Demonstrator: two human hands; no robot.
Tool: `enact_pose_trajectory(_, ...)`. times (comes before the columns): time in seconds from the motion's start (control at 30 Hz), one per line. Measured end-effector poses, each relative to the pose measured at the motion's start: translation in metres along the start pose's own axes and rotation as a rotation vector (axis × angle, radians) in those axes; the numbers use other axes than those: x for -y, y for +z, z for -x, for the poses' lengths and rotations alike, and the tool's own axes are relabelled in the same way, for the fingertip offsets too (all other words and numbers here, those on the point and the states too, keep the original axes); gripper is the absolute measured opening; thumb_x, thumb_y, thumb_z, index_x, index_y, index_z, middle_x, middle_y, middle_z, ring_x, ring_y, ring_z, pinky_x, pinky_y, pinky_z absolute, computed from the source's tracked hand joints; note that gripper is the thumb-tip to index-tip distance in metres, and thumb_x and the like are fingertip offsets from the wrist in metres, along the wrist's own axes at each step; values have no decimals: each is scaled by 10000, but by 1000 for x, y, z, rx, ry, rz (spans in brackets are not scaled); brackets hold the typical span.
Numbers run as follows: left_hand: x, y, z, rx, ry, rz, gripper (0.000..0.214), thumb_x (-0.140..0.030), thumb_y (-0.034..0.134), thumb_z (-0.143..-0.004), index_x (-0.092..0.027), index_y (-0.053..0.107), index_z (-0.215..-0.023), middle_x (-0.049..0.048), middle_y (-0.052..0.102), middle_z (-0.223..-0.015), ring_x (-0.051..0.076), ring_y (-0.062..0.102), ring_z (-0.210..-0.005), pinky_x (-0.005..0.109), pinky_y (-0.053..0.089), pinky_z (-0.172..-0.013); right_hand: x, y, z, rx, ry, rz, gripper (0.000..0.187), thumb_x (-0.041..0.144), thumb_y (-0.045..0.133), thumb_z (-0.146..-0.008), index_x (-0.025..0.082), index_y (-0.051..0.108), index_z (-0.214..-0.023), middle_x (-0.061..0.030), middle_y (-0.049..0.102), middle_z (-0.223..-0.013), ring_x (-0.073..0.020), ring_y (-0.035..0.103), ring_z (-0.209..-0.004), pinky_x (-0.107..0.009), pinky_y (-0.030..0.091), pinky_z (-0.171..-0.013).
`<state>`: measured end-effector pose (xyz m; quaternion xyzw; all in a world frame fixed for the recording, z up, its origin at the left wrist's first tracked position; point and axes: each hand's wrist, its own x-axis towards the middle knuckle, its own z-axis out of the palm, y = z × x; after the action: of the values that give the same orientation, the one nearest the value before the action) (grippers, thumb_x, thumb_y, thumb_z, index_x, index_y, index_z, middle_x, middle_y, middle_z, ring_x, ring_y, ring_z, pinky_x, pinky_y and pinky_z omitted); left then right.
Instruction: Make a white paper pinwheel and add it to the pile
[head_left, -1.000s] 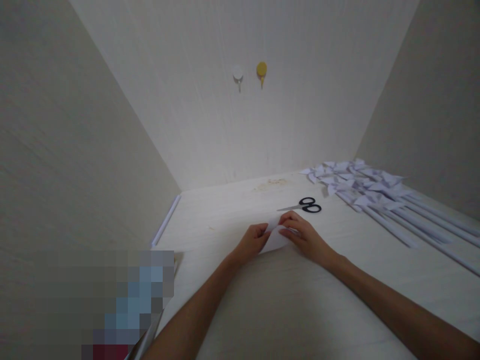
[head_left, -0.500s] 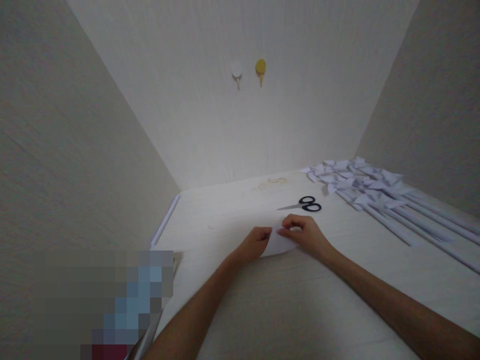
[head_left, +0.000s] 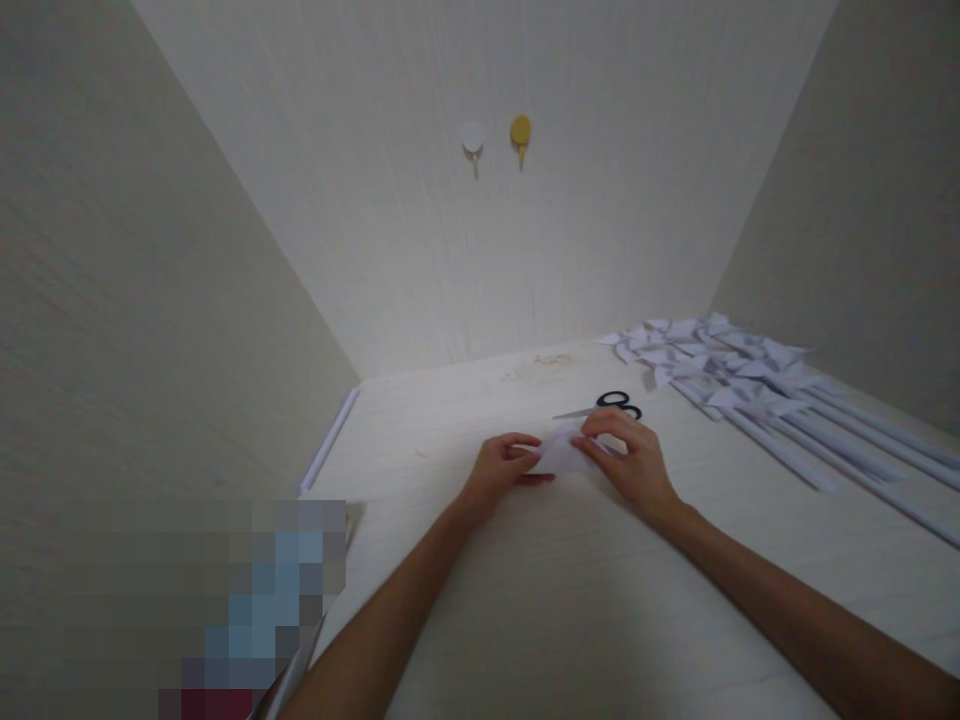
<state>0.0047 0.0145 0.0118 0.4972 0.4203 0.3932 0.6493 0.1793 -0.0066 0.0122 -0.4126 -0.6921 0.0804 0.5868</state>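
I record my left hand (head_left: 496,472) and right hand (head_left: 636,465) pinching white paper (head_left: 562,457) near scissors (head_left: 598,409); pinwheels (head_left: 739,392) lie toward the far right corner of the worktop (head_left: 555,610).

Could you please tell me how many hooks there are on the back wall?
2: a white hook on the left and a yellow hook just to its right, both high on the back wall; none there seems hidden.

White paper (head_left: 568,457) blurred, partly hidden, scissors (head_left: 598,407) partly covered, rolled sticks (head_left: 892,446) cut off at right; lower-left patch (head_left: 262,605) pixelated
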Motion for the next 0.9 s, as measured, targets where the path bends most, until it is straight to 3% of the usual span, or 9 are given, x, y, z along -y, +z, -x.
enact_pose_trajectory(0.1,1,-2,0,-116,78,-4,358,-220,711,-498,-120,575,-814,8,617,-580,127,583,-544,276,480,-594,-4,-3,-1,87,-42,-14,77,277,612,-695,202,595,-696,-50,597,-795,-168,556,-757,-317,440,-692)
enact_pose_trajectory(0.23,2,-9,-3,-286,183,-73,390,-184,705,-497,-126,576,-861,9,630,-580,104,548,-499,223,433,-512,-11,-8,-2,275,-9,-59,193,366,601,-688,204,630,-791,-67,616,-837,-196,567,-803,-337,441,-717)
enact_pose_trajectory(0.4,0,-17,-6,-423,291,37,460,-178,712,-494,-125,535,-915,52,663,-677,137,594,-605,259,443,-612,-10,-12,-2,496,104,-173,281,270,374,-829,173,624,-914,-65,637,-870,-167,578,-789,-292,448,-680)
enact_pose_trajectory(0.5,0,-17,-7,-452,302,168,499,-186,713,-494,-145,515,-950,63,667,-787,139,602,-646,274,445,-633,-11,-9,2,502,62,-146,297,186,399,-793,173,593,-1017,-74,631,-968,-171,578,-851,-292,448,-724)
enact_pose_trajectory(0.6,1,-16,-8,-382,269,277,388,-189,704,-497,-129,570,-856,62,662,-791,132,594,-646,268,442,-631,-16,-6,7,455,-28,-25,336,134,404,-773,183,574,-1058,-83,620,-1013,-170,572,-890,-305,436,-771)
enact_pose_trajectory(0.77,4,-15,-9,-303,222,242,233,-220,667,-546,-89,649,-738,52,646,-647,121,564,-599,256,427,-623,-20,-9,6,440,-355,245,256,167,460,-775,231,627,-958,-52,608,-783,-148,529,-701,-294,412,-627)
enact_pose_trajectory(0.9,4,-15,-9,-328,199,205,225,-228,661,-550,-92,666,-729,48,636,-619,118,543,-570,258,418,-596,-11,-12,3,398,-470,340,219,227,442,-808,234,658,-845,-28,515,-657,-123,423,-592,-267,344,-547)
